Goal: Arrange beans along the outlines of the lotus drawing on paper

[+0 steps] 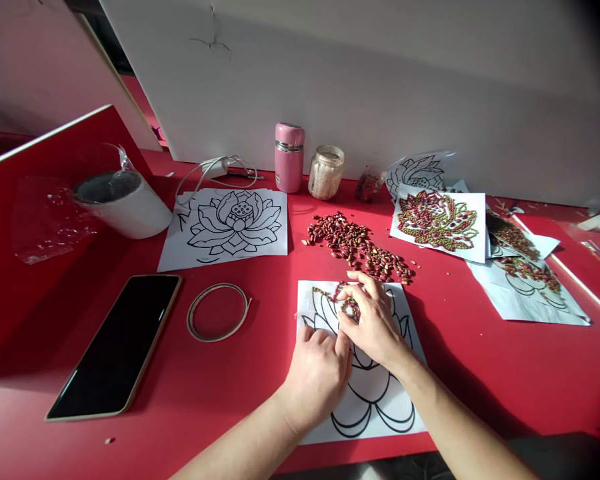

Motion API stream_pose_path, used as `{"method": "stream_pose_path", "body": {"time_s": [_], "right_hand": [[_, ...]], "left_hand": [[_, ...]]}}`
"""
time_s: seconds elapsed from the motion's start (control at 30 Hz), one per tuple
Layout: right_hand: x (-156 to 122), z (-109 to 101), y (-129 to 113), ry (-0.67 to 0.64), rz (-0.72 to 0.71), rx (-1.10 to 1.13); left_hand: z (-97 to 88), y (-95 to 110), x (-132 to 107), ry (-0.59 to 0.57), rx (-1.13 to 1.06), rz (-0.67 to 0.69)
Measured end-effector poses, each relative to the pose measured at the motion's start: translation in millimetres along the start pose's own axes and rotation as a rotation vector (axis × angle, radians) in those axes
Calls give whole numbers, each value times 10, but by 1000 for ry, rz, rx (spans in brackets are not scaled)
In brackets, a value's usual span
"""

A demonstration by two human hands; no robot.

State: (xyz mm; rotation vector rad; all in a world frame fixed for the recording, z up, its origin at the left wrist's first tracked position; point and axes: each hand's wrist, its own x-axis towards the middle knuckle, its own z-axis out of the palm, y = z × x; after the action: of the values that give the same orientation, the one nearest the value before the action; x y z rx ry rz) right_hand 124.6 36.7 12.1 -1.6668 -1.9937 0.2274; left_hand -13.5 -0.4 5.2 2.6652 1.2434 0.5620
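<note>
A white sheet with a black lotus outline (375, 383) lies before me on the red table. Red and green beans (351, 308) line part of its upper petals. My left hand (320, 367) rests on the sheet's left half, fingers curled under; whatever they might hold is hidden. Over the upper part, my right hand (373, 317) reaches in with bent fingers. Its thumb and index fingertips are apart beside the placed beans, and I see nothing held between them. Just beyond the sheet spreads a loose pile of red beans (353, 243) with some green ones mixed in.
Left are a phone (117, 347), a tape roll (219, 312), a stack of lotus prints (237, 227) and a tilted white cup (140, 207). Behind stand a pink flask (289, 160) and a glass jar (326, 175). A bean-covered lotus picture (437, 220) lies right.
</note>
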Motion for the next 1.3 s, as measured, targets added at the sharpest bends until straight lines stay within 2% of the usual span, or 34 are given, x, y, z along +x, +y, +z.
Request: {"method": "stream_pose_path", "body": {"time_s": [0.2,0.43,0.63,0.73,0.83,0.93,1.07,1.3], "right_hand": [[-12,-25,36,17,0,35],[2,-162,241,181,43,154],[43,-269,320,230,73,207],[112,-409,471,296,151,264],[211,-553,728,330,295,310],[318,-615,989,330,382,247],[421,-546,1164,286,382,175],[445,-378,1000,74,249,91]], "left_hand": [[-1,-2,14,0,4,-3],[-13,0,12,-4,10,-3],[-14,-12,7,15,13,9],[-3,-24,2,52,13,30],[17,-40,5,108,17,49],[32,-54,14,142,13,74],[24,-62,24,154,-6,84],[41,-72,28,160,-3,81]]}}
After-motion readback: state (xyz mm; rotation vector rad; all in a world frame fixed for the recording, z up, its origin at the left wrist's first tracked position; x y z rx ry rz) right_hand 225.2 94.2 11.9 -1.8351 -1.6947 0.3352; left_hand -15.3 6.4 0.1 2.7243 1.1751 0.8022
